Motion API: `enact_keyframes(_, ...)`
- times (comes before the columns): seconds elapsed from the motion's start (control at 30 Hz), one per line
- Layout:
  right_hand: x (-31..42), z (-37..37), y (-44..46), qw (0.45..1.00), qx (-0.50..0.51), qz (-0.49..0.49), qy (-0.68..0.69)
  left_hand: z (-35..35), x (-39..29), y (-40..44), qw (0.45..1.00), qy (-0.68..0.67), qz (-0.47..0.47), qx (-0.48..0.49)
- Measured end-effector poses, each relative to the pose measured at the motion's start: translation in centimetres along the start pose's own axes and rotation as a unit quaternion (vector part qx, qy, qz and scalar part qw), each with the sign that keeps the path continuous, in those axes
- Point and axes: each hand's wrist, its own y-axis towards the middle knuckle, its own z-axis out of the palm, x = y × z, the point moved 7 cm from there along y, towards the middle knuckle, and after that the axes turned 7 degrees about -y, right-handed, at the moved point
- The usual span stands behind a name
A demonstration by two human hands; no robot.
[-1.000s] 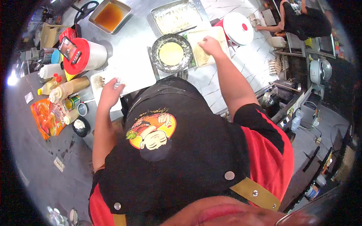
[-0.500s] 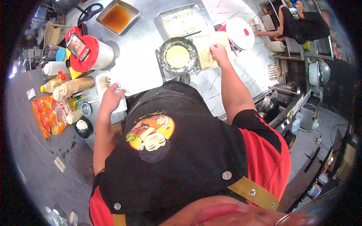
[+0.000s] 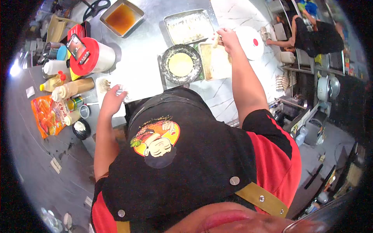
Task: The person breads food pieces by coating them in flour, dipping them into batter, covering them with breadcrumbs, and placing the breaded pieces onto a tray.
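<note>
My right hand is closed in a pinch on a small pale coated piece of food. It is above the far end of a tray of pale crumbs. Left of that tray sits a dark, flour-dusted bowl of yellow batter. Behind the bowl is a metal tray with white flour. My left hand is at the near left corner of a white board, beside a small white tray with pale pieces. Its fingertips are whitened and curled together; what they hold, if anything, I cannot make out.
A metal pan of brown liquid stands at the back. On the left are a red-lidded white tub with a phone on it, sauce bottles and an orange packet. At right, a white round lid and another person.
My right hand has risen away from the crumb tray toward its far end, now with a pale coated piece in its fingers. My left hand has barely moved.
</note>
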Motion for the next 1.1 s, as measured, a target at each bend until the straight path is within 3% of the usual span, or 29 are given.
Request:
enact_keyframes(0.2,1.4,3.3,11.4,0.97,0.091,-0.047,-0.219,2.9,0.5,-1.0,0.995,-0.025,-0.076,-0.063)
enact_keyframes(0.27,-1.2,4.3,17.8,0.919,0.093,-0.159,-0.35,4.0,-0.9,-1.5,0.991,-0.023,-0.12,-0.063)
enact_keyframes(0.33,-0.5,5.3,18.3,0.884,0.08,-0.176,-0.426,5.7,-0.4,-1.5,0.982,-0.084,-0.162,-0.051)
enact_keyframes(0.37,-0.5,5.3,18.7,0.884,0.068,-0.135,-0.443,6.5,-0.1,-1.6,0.975,-0.115,-0.183,-0.045)
enact_keyframes(0.43,1.9,5.5,16.4,0.865,0.048,-0.126,-0.483,7.2,-1.9,-1.7,0.981,-0.106,-0.154,-0.059)
enact_keyframes(0.6,2.5,6.2,13.2,0.797,0.067,-0.233,-0.552,9.6,-2.2,-0.9,0.984,-0.093,-0.125,-0.086)
enact_keyframes(0.7,3.2,5.0,11.9,0.82,0.052,-0.26,-0.508,10.3,-4.6,-0.5,0.984,-0.085,-0.128,-0.092)
enact_keyframes(0.77,4.0,3.4,9.9,0.866,0.085,-0.236,-0.432,10.1,-6.7,-0.6,0.982,-0.074,-0.141,-0.098)
enact_keyframes(0.87,4.3,0.9,3.5,0.907,0.133,-0.154,-0.369,10.3,-7.3,-0.1,0.99,-0.067,-0.089,-0.086)
enact_keyframes(1.0,-0.2,-0.4,-3.6,0.837,0.163,-0.242,-0.463,10.6,-8.0,0.2,0.991,-0.033,-0.107,-0.079)
enact_keyframes(1.1,-4.8,-0.4,-6.3,0.805,0.203,-0.18,-0.527,11.2,-7.7,0.9,0.992,0.0,-0.113,-0.063)
